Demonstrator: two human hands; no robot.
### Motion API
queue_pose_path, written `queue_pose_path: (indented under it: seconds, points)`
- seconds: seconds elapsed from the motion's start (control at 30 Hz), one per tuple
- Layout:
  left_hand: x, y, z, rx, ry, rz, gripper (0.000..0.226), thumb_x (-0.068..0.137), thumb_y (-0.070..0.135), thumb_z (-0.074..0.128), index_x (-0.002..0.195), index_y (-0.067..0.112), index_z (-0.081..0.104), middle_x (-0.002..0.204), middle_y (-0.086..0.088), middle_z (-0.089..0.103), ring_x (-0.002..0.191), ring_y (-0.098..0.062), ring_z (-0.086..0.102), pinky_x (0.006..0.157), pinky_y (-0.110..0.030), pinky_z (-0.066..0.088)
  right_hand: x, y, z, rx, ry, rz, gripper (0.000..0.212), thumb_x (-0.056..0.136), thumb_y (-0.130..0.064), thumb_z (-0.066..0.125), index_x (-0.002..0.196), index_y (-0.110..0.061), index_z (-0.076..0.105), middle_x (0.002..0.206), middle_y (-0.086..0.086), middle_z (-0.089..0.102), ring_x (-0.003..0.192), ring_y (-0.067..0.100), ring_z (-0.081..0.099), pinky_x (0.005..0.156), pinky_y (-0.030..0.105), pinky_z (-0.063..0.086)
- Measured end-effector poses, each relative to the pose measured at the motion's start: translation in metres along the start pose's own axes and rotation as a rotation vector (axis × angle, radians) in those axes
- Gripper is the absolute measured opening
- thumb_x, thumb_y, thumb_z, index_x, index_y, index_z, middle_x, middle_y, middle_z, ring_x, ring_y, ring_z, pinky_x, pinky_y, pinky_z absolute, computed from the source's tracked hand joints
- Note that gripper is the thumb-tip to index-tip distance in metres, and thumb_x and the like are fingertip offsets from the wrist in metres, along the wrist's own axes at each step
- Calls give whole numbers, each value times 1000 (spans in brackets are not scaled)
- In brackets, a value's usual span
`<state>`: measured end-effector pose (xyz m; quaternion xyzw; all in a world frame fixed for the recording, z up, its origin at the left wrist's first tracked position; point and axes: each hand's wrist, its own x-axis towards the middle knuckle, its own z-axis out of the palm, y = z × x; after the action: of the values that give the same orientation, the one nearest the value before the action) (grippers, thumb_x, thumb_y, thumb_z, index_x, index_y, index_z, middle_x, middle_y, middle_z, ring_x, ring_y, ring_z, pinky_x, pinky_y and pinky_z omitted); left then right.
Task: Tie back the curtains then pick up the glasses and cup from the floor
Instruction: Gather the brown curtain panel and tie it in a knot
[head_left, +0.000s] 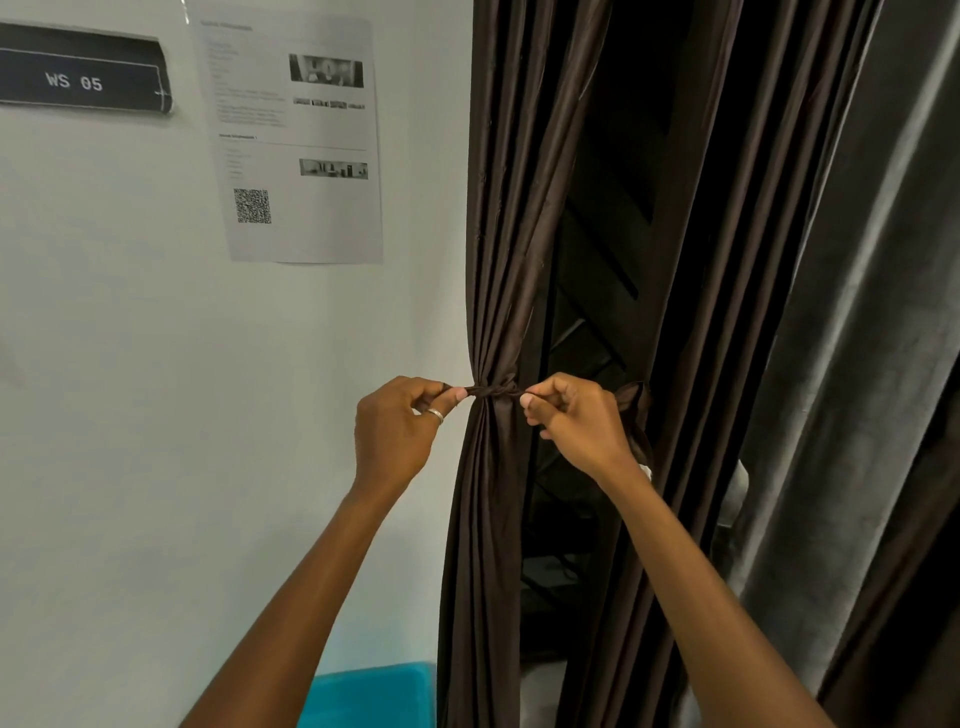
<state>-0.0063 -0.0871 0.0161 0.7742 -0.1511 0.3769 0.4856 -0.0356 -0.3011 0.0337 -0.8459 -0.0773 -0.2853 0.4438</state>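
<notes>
A dark brown curtain (511, 208) hangs beside the white wall and is gathered tight at mid height by a brown tie-back strip (493, 391) knotted around it. My left hand (400, 431), with a ring on one finger, pinches the strip's left end. My right hand (576, 423) pinches the right end, and the two ends are stretched apart across the knot. A loose flap of the strip shows behind my right hand. No glasses or cup are in view.
A grey curtain (857, 312) hangs at the right. A dark window frame (587, 312) shows between the brown folds. On the wall are a printed sheet (296, 140) and a black "WS 05" sign (83, 73). A teal object (374, 696) lies low by the curtain.
</notes>
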Motion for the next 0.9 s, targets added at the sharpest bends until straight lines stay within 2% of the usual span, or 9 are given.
queue_pose_path:
  seconds: [0.13, 0.4, 0.47, 0.53, 0.6, 0.67, 0.7, 0.9]
  points:
    - [-4, -1, 3, -15, -13, 5, 25, 87, 42, 75, 93, 19, 80, 84, 8, 72, 77, -9, 65, 71, -20, 53, -5, 1, 6, -13, 19, 15, 6, 95, -23, 71, 90, -20, 73, 77, -4, 74, 79, 8, 72, 80, 42, 63]
    - [-6, -5, 9, 3, -48, -3, 27, 92, 43, 69, 96, 18, 76, 85, 6, 72, 76, -10, 64, 67, -12, 46, -12, 1, 16, -46, 39, 52, 7, 97, -25, 68, 92, -20, 71, 80, -5, 73, 79, 7, 72, 77, 40, 63]
    - [-9, -7, 12, 5, -64, 1, 26, 94, 42, 66, 97, 17, 73, 84, 5, 71, 76, -12, 65, 65, -18, 49, -14, 0, 21, -69, 37, 64, 9, 98, -25, 67, 93, -18, 71, 80, -4, 73, 79, 8, 71, 77, 39, 63]
    - [-12, -9, 15, 10, -76, 6, 25, 96, 42, 64, 97, 18, 70, 81, 6, 69, 73, -13, 64, 65, -29, 56, -17, 0, 25, -120, 41, 65, 11, 99, -27, 66, 95, -16, 70, 80, -4, 73, 78, 8, 70, 75, 36, 62]
    - [-16, -13, 17, 12, -88, 3, 25, 98, 42, 62, 98, 18, 68, 81, 6, 67, 72, -13, 64, 66, -38, 59, -20, 0, 29, -185, 54, 52, 14, 99, -28, 65, 97, -15, 69, 80, -6, 70, 76, 7, 67, 70, 28, 58]
    - [-19, -18, 19, -6, -103, -10, 25, 98, 42, 61, 99, 18, 67, 82, 5, 68, 74, -14, 64, 68, -40, 59, -23, -1, 31, -242, 72, 38, 14, 100, -29, 64, 98, -16, 68, 82, -6, 67, 77, 5, 64, 66, 19, 50]
    - [-20, -20, 20, -20, -106, -12, 25, 98, 42, 61, 100, 18, 66, 83, 5, 68, 74, -14, 64, 69, -40, 59, -24, -1, 32, -261, 81, 27, 14, 100, -29, 63, 98, -16, 67, 83, -6, 67, 79, 5, 64, 67, 19, 49]
    - [-26, -20, 25, -92, -129, -55, 23, 100, 40, 58, 106, 18, 64, 90, 10, 65, 79, -7, 62, 68, -20, 50, -30, 3, 38, -304, 94, -2, 14, 101, -32, 61, 96, -19, 64, 84, -1, 67, 76, 14, 67, 70, 41, 61]
